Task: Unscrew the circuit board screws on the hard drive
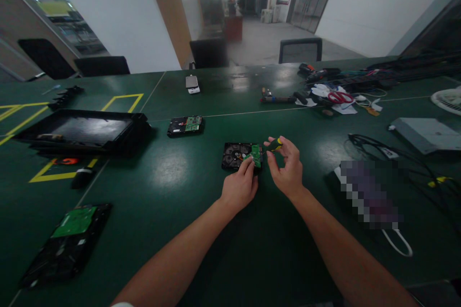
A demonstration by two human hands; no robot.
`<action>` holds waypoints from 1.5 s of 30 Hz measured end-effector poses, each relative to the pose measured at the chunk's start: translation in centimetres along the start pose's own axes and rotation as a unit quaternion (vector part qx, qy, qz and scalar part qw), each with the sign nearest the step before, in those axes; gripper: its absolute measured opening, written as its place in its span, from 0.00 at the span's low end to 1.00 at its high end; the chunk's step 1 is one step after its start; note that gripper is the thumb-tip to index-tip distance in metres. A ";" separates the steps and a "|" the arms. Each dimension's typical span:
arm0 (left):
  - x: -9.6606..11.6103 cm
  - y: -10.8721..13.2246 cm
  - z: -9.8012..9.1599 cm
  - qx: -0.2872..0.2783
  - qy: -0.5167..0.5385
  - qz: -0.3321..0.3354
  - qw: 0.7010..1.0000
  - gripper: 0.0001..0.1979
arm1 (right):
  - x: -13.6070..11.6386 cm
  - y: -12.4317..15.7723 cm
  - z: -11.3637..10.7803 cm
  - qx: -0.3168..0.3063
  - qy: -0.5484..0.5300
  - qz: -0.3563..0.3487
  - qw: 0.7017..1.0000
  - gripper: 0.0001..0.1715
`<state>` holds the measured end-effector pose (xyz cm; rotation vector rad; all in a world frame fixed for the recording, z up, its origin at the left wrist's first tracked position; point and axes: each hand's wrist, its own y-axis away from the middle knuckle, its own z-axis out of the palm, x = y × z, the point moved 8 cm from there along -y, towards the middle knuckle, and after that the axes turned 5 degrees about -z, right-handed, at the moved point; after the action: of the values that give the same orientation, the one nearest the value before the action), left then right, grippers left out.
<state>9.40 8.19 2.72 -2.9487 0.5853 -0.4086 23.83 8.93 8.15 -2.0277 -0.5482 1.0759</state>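
A black hard drive lies on the dark green table in front of me, its green circuit board at the right end. My left hand rests at the drive's near edge, its fingers closed and pinching the circuit board. My right hand is closed on a small screwdriver with a yellow and black handle, whose tip points at the board.
A second hard drive lies farther back, and a third sits at the near left. A black tray stands at the left. Red scissors, tools and cables crowd the back right. A grey box and cables lie at the right.
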 end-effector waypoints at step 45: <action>-0.3 -0.1 0.1 -0.037 -0.007 -0.035 0.999 0.28 | 0.0 -0.1 -0.4 0.010 0.034 -0.016 0.999 0.39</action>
<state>9.19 8.44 2.57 -3.0466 0.5072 -0.3807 24.22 8.81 8.34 -2.0232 -0.5297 0.9862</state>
